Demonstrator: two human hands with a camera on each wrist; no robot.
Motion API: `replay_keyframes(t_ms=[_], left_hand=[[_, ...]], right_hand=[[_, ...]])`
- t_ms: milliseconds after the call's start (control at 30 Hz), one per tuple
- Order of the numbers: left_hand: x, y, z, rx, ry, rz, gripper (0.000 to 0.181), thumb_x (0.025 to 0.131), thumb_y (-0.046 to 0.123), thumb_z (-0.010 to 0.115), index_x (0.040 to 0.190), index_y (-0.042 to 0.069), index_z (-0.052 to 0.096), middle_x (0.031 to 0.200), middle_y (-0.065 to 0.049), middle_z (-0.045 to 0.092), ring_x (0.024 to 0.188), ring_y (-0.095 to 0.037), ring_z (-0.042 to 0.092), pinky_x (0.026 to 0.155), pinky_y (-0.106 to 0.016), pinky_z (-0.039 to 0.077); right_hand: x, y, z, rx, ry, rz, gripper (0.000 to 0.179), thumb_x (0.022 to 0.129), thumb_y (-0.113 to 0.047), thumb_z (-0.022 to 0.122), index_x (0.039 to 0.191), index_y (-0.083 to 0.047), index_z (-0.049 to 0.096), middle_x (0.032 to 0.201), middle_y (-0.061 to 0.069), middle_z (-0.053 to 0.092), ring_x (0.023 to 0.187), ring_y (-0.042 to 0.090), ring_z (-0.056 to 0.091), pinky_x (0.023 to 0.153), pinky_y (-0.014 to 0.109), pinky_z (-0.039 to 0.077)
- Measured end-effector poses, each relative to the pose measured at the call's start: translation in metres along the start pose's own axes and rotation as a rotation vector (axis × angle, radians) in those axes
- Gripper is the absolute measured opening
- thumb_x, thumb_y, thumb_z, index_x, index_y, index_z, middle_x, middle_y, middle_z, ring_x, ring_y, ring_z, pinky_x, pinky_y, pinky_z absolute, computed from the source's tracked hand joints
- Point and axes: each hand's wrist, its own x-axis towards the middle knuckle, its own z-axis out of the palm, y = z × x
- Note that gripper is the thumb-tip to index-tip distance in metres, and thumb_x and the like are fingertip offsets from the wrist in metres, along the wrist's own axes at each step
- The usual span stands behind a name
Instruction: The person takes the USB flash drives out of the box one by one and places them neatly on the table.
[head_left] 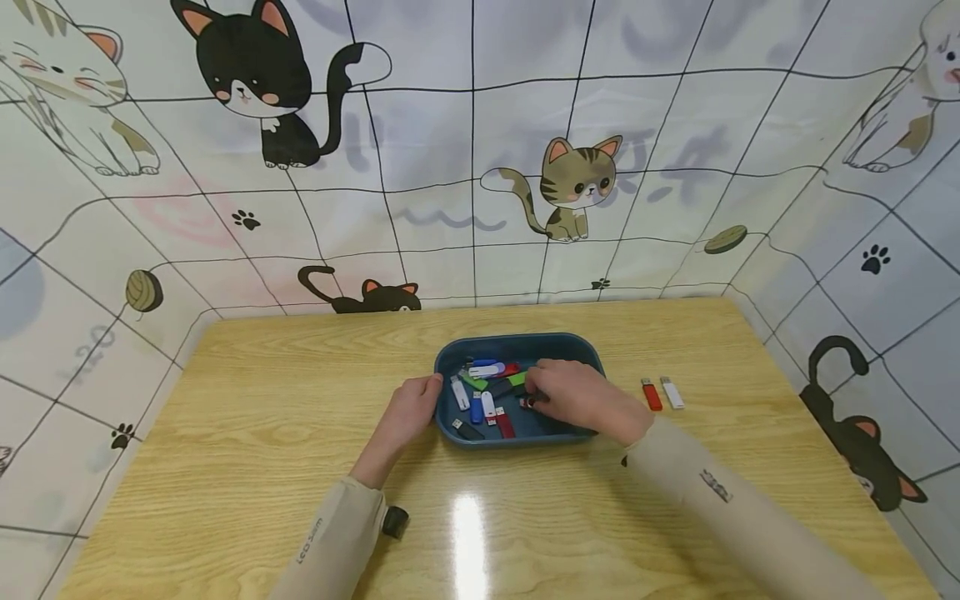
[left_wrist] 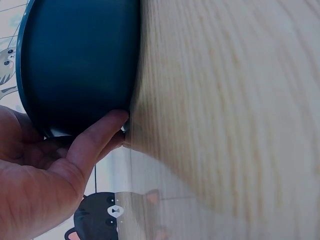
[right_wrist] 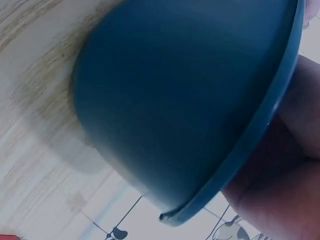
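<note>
A dark blue plastic bin (head_left: 517,442) stands on the table with several USB flash drives in it, among them a blue one (head_left: 477,408), a dark red one (head_left: 505,423) and a green one (head_left: 474,381). My left hand (head_left: 408,408) grips the bin's left end, its fingers against the outer wall (left_wrist: 75,60) in the left wrist view. Over the bin's right half, my right hand (head_left: 573,392) reaches in and pinches a dark USB flash drive (head_left: 527,403), mostly hidden by the fingers. In the right wrist view the bin's wall (right_wrist: 175,100) covers the fingertips.
To the right of the bin, a red USB flash drive (head_left: 652,395) and a white one (head_left: 672,393) lie side by side on the wooden table (head_left: 300,433). A cloth printed with cats (head_left: 450,167) hangs behind the table and along both sides.
</note>
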Motion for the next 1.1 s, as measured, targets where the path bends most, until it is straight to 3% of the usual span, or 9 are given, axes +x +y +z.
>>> replay_keyframes(t_ms=[133,500,767,1100], left_hand=[[0.000,0.000,0.000,-0.009,-0.002,-0.008,0.045,0.112,0.027,0.038,0.078,0.004,0.057,0.064,-0.001,0.048,0.057,-0.016,0.044,0.058,-0.030,0.035],[-0.001,0.000,0.000,-0.021,-0.005,-0.008,0.044,0.112,0.026,0.038,0.080,0.003,0.058,0.064,-0.001,0.048,0.057,-0.017,0.044,0.057,-0.029,0.035],[-0.001,0.001,-0.001,0.000,0.004,0.010,0.045,0.112,0.026,0.038,0.079,0.003,0.057,0.063,-0.001,0.048,0.057,-0.016,0.044,0.056,-0.028,0.035],[-0.002,0.002,-0.001,-0.011,-0.007,-0.007,0.045,0.112,0.026,0.037,0.080,0.003,0.058,0.065,-0.002,0.049,0.059,-0.017,0.045,0.058,-0.029,0.036]], right_hand=[[0.002,-0.004,0.003,-0.038,0.011,-0.041,0.019,0.092,-0.019,0.081,0.103,-0.007,0.072,0.092,0.002,0.065,0.075,0.015,0.057,0.069,0.034,0.053],[0.009,-0.006,0.013,-0.061,-0.004,0.009,0.021,0.091,-0.023,0.081,0.083,-0.009,0.068,0.071,-0.001,0.057,0.061,0.015,0.047,0.057,0.030,0.037],[0.010,-0.004,0.015,-0.066,0.016,-0.011,0.018,0.093,-0.017,0.079,0.081,-0.009,0.068,0.070,-0.001,0.059,0.060,0.015,0.046,0.057,0.030,0.036],[0.002,0.001,0.008,0.041,0.005,0.054,0.017,0.095,-0.020,0.076,0.082,-0.012,0.070,0.069,-0.005,0.057,0.063,0.015,0.048,0.058,0.029,0.038]])
